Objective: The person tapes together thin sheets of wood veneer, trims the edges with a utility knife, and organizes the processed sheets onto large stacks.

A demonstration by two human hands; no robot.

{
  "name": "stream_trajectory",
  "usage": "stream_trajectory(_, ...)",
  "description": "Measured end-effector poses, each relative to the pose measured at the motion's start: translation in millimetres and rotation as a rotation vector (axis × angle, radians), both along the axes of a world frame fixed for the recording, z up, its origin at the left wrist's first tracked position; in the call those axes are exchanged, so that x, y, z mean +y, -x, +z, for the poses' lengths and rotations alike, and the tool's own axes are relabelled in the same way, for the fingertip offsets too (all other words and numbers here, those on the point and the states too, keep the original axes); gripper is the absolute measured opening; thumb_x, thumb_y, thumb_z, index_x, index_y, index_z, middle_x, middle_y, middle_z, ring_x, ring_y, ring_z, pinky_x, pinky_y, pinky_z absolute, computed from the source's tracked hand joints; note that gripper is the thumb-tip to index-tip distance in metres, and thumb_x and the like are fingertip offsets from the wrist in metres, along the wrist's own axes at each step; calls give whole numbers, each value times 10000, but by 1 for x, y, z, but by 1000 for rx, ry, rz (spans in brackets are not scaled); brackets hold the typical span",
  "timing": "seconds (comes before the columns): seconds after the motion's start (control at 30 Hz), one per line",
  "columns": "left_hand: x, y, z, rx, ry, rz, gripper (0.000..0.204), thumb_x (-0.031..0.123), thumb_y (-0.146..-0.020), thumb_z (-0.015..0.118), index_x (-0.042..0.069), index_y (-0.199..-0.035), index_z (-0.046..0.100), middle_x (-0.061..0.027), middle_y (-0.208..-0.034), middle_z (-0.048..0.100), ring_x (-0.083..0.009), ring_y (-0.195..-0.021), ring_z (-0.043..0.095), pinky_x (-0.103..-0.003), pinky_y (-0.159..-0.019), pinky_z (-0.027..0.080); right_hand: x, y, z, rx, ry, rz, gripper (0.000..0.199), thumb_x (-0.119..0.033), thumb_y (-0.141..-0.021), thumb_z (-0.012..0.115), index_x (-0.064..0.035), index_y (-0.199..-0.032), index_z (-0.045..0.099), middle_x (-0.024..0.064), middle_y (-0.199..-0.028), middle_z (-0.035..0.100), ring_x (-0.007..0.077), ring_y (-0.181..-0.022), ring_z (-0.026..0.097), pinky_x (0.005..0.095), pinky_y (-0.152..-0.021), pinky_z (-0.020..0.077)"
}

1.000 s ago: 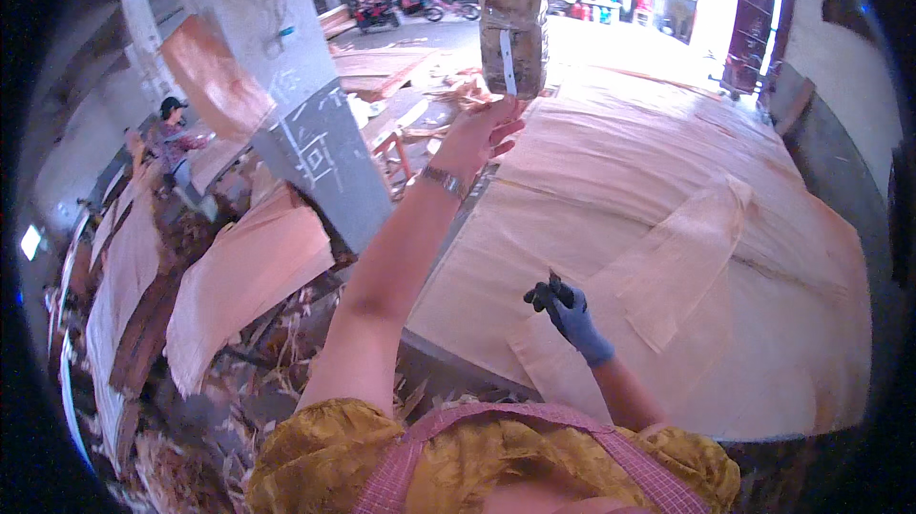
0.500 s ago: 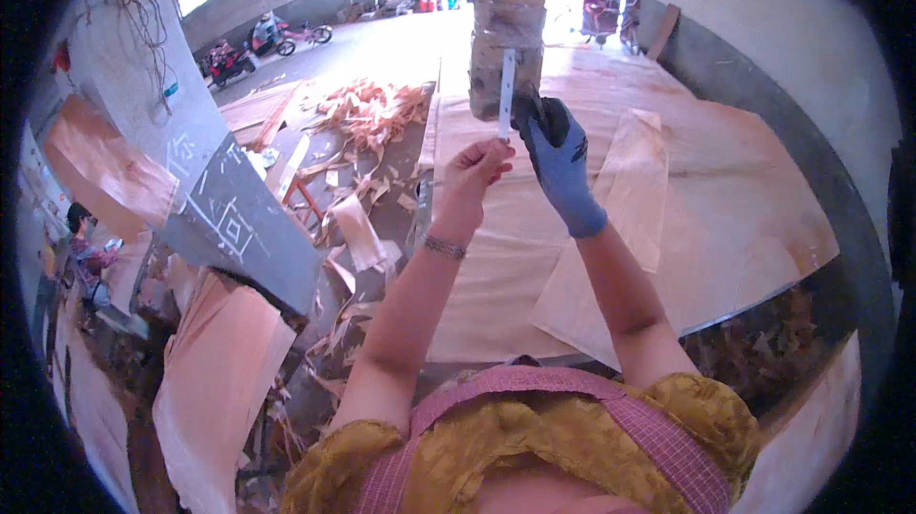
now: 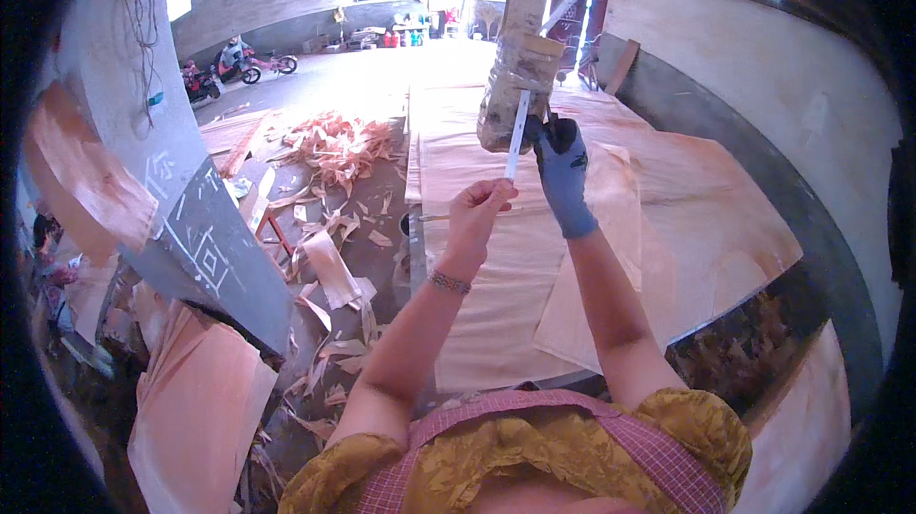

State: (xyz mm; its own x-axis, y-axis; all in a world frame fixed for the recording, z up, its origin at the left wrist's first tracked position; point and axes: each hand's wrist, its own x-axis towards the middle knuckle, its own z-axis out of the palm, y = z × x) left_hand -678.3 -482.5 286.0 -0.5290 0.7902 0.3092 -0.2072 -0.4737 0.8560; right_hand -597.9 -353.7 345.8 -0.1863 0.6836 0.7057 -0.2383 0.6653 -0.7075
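Note:
A wooden post (image 3: 515,65), its lower end wrapped in clear film or tape, comes down from the top of the view. Against its face lies a narrow white strip (image 3: 519,135) with small dark marks. My left hand (image 3: 484,204), bare with a metal band at the wrist, pinches the strip's lower end between thumb and fingers. My right hand (image 3: 565,175) wears a blue-grey glove with black fingers. It is curled beside the post's lower right corner; what the fingers hold, if anything, is hidden. Below both hands spreads a stack of pale wood veneer sheets (image 3: 496,314).
A loose veneer piece (image 3: 611,228) lies across the stack. Veneer scraps (image 3: 334,146) are heaped on the floor at left, past a grey-and-white pillar (image 3: 205,218). More sheets (image 3: 196,409) lean at the lower left. Motorbikes (image 3: 239,63) stand at the far left.
The view has shifted, with the post now tilted and lower in the picture. My left hand is slightly farther below the post, and more of the strip shows between them. Both hands keep their grips.

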Motion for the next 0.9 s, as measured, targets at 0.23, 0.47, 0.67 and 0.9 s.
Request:
stream_trajectory(0.23, 1, 12, -57, 26, 139, 0, 246, 258, -895, 696, 21, -959, 711, -43, -871, 701, -111, -802, 639, -274, -741, 504, 26, 13, 23, 74, -126, -51, 238, -133, -887, 687, -30, -1042, 538, 32, -807, 602, 86, -690, 544, 246, -583, 454)
stream_trajectory(0.47, -26, 28, -170, 37, 274, -68, 252, 259, -907, 681, 19, -979, 707, -47, -887, 704, -119, -810, 640, -273, -733, 505, 11, 16, 5, 73, 67, 23, 148, -155, -917, 663, -31, -909, 584, -8, -732, 578, 66, -655, 513, 224, -577, 432)
stream_trajectory(0.67, -83, 17, -243, -34, 544, -140, 241, 238, -904, 676, 13, -986, 700, -61, -910, 702, -127, -835, 645, -271, -702, 503, -40, 24, 6, 107, 283, 268, 189, -182, -951, 609, -9, -1011, 655, 48, -795, 666, 100, -644, 588, 231, -535, 450)
stream_trajectory(0.9, -170, 26, -289, -408, 713, -486, 350, 334, -925, 643, 50, -1130, 627, -72, -1072, 675, -169, -873, 662, -292, -708, 528, -51, -9, -35, 101, 443, 251, 226, -197, -955, 573, -32, -1096, 640, 88, -820, 675, 105, -574, 570, 207, -483, 406)
